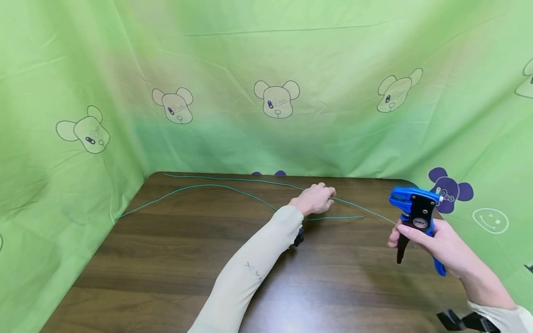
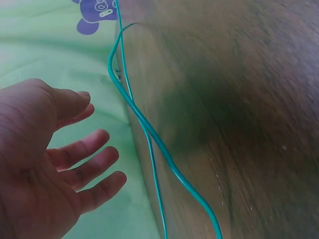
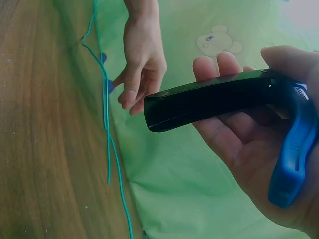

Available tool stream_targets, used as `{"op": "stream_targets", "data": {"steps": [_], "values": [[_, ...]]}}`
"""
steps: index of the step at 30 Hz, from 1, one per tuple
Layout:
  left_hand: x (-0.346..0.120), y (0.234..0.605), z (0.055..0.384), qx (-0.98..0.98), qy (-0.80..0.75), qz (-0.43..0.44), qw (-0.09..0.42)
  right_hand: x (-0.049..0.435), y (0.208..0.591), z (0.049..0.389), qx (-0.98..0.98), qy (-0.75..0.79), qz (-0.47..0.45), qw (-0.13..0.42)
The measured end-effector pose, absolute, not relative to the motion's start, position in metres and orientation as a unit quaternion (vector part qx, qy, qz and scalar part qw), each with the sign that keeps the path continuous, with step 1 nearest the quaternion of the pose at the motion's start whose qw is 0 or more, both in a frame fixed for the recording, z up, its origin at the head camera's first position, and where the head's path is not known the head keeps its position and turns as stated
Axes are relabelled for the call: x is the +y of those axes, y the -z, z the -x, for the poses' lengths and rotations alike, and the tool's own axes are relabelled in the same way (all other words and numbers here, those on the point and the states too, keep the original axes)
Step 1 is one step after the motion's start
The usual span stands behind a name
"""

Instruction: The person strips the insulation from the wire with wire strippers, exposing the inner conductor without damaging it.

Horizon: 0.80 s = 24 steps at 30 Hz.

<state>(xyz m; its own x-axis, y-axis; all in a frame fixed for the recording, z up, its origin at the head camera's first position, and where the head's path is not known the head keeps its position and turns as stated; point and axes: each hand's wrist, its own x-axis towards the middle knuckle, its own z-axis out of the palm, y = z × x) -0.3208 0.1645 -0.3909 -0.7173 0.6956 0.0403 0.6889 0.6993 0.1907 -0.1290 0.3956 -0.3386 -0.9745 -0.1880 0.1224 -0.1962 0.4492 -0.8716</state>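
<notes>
Green cloth (image 1: 216, 60) behind brown table (image 1: 166, 245); left hand (image 1: 315, 199) loose near wires (image 2: 174, 169), right hand (image 1: 451, 252) gripping blue-black tool (image 1: 421, 212).

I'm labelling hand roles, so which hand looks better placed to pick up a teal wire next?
Probably the left hand: it is empty, its fingers apart, close to the teal wires. The right hand holds the blue-and-black tool.

Left sleeve (image 1: 241, 280) hides a stretch of the nearer teal wire (image 1: 208, 185); sleeve markings (image 1: 253, 271) are illegible. Right hand (image 1: 453, 251) partly covers the wire stripper (image 1: 420, 210).
</notes>
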Motion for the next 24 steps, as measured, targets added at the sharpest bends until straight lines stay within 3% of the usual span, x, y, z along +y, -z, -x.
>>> {"op": "stream_targets", "data": {"steps": [15,24], "values": [[0.192,0.392,0.312,0.918,-0.096,-0.381,0.052,0.407,0.348,0.123,-0.812,-0.571,-0.122,-0.013],[0.216,0.384,0.298,0.923,-0.091,-0.364,0.089,0.417,0.359,0.117,-0.856,-0.505,-0.113,-0.022]]}}
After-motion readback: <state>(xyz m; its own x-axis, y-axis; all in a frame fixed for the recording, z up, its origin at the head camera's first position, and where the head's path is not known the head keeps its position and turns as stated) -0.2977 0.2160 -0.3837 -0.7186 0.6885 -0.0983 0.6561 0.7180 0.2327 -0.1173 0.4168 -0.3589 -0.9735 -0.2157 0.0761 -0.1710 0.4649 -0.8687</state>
